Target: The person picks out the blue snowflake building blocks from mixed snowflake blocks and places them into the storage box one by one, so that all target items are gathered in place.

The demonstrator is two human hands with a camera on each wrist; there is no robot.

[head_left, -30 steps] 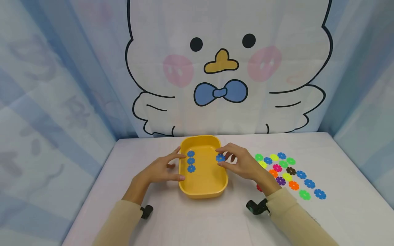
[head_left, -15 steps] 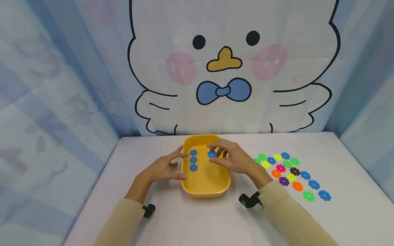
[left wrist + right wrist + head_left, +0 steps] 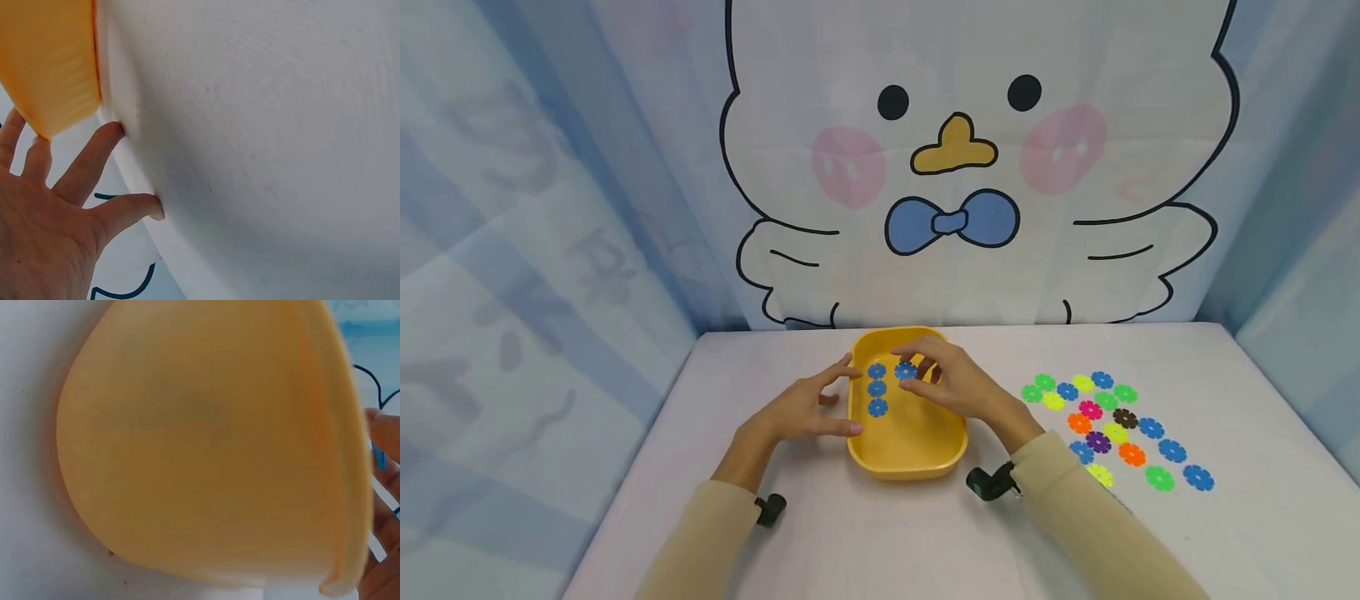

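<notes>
Shifted leftward over yellow tray [image 3: 910, 450]: right hand [image 3: 953, 377], pinching blue flower disc [image 3: 906, 369] | left hand [image 3: 801, 408]: fingers spread, at tray's edge

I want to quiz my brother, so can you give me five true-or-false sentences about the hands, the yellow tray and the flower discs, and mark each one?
1. The right hand pinches a blue flower-shaped disc. True.
2. The left hand holds a disc too. False: it holds no disc and is at the left edge of the yellow tray.
3. Three other blue discs lie in a line inside the tray. True.
4. The brown disc is inside the tray. False: it lies on the table, right of the tray.
5. A purple disc lies on the table. True.
</notes>
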